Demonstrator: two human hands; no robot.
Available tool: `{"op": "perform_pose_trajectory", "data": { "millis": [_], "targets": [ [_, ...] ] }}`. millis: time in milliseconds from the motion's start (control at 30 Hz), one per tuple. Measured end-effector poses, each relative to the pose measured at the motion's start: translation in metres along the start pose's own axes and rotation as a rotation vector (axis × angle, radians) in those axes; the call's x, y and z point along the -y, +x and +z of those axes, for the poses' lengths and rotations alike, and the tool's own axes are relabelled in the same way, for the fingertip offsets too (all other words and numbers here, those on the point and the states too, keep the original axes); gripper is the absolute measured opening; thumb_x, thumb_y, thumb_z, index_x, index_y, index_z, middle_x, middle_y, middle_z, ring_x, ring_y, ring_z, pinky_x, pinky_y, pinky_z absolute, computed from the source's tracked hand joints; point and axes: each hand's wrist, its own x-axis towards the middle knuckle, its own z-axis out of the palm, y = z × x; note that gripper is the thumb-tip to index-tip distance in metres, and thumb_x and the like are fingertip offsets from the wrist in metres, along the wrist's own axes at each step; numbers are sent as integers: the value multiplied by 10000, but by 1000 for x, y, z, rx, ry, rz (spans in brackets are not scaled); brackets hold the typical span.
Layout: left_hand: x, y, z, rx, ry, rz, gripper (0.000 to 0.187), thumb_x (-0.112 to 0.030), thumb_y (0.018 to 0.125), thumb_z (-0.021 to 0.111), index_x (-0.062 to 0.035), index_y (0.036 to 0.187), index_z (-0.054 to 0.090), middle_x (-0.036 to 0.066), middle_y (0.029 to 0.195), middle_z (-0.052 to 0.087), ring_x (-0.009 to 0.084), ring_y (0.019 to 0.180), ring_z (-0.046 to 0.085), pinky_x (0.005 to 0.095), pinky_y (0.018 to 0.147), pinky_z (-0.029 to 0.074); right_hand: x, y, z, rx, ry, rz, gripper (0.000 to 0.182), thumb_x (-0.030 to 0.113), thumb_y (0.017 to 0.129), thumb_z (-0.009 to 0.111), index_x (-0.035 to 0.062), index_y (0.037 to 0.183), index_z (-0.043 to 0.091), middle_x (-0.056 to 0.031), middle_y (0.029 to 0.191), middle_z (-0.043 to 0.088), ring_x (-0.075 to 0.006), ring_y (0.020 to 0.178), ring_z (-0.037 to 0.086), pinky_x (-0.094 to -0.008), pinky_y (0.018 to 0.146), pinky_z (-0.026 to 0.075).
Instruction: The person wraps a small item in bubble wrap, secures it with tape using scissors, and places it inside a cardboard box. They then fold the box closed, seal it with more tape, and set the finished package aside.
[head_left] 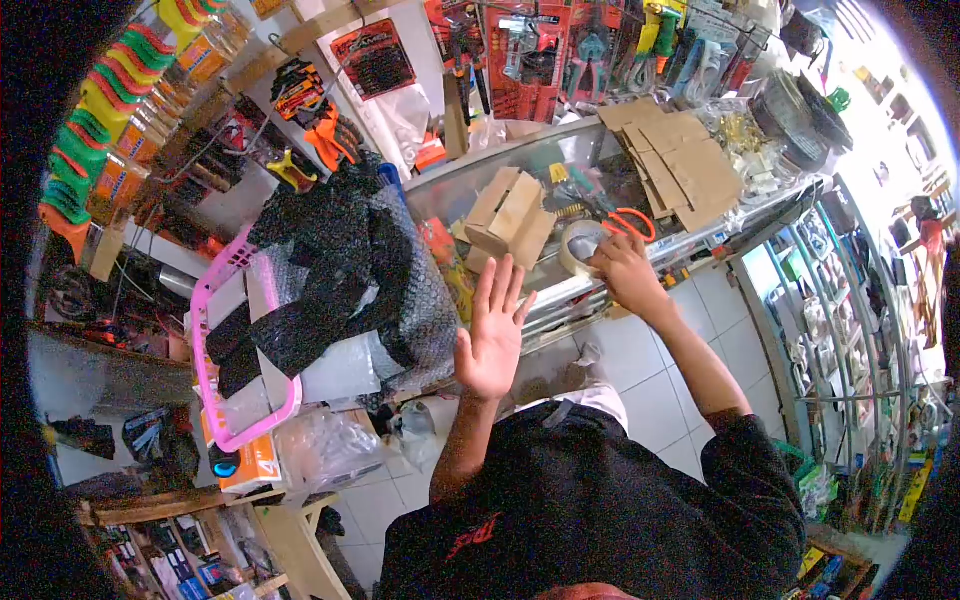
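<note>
My left hand (490, 335) is raised in front of the glass counter, its palm turned up toward me and its fingers spread, holding nothing. Over the counter's front edge, my right hand (630, 272) has its fingers curled on the right rim of a roll of tape (572, 250). Orange-handled scissors (634, 222) lie just behind that hand, their handles partly covered by the fingers. A folded brown cardboard box (507, 212) sits on the counter left of the tape. The fingertips on the tape are partly hidden.
Flattened cardboard (690, 170) lies at the counter's right part. On the left are a pink plastic basket (207, 375), black bubble wrap (330, 260) and an orange box (250, 462). Packaged tools (527, 60) hang behind. A glass display shelf (830, 330) stands on the right.
</note>
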Motion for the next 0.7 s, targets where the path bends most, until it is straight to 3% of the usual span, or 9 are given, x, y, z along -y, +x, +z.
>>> {"op": "perform_pose_trajectory", "data": {
  "millis": [33,133,167,267,300,400,533,600,700],
  "targets": [
    [-1,0,1,36,0,-17,1063,-821,879,357,-123,1632,83,195,1685,78,363,1554,93,569,1224,49,12,3,-10,-42,34,29,287,173,821,722,123,1104,719,-74,1131,658,-297,1192,536,-505,1039,372],
    [-2,-3,6,60,190,-7,1085,-839,870,331,-117,1633,62,198,1690,22,348,1563,23,548,1220,-12,53,18,-49,-285,474,212,237,161,853,737,103,1082,720,-91,1088,682,-324,1122,594,-462,988,439],
    [2,-2,3,123,213,12,1096,-801,890,339,-53,1623,16,153,1698,-67,289,1562,-85,516,1211,-67,67,21,-57,-294,778,272,273,146,910,732,62,1163,675,-99,1092,713,-266,1038,661,-367,914,505],
    [9,-4,5,161,368,0,1102,-797,899,336,-31,1616,-1,154,1695,-85,283,1558,-94,510,1212,-78,107,24,-88,-182,1772,475,386,115,953,690,39,1316,580,-64,1089,717,-143,1015,651,-293,861,500],
    [7,-1,15,122,414,-40,1160,-847,857,342,-65,1616,-54,154,1689,-128,316,1556,-101,552,1201,-94,111,27,-89,-177,1815,478,421,95,970,670,-11,1351,526,-88,1118,711,-134,1021,659,-267,858,507],
    [21,2,1,204,577,15,1104,-820,890,322,-54,1619,6,181,1682,-129,332,1553,-100,531,1209,-77,118,31,-93,-173,1950,543,442,103,939,722,-26,1318,534,-108,1117,729,-122,1001,673,-252,876,514],
    [31,11,-19,272,760,86,1018,-757,932,349,-43,1616,109,220,1675,-102,362,1552,-71,516,1220,-37,111,35,-85,-232,2000,590,318,69,918,738,20,1177,560,-93,994,750,-111,846,686,-238,782,520],
    [30,17,-20,258,784,93,951,-684,949,445,-44,1606,196,246,1674,-46,389,1553,-12,528,1223,9,102,38,-79,-304,1931,558,257,25,930,700,33,1125,534,-103,984,740,-130,862,697,-261,793,544],
    [23,39,-13,54,1088,97,839,-518,932,616,-38,1557,325,267,1658,69,425,1538,94,556,1219,78,75,46,-67,-390,1847,539,226,5,934,683,51,1068,507,-112,973,735,-138,868,704,-271,794,560]
  ]
}}
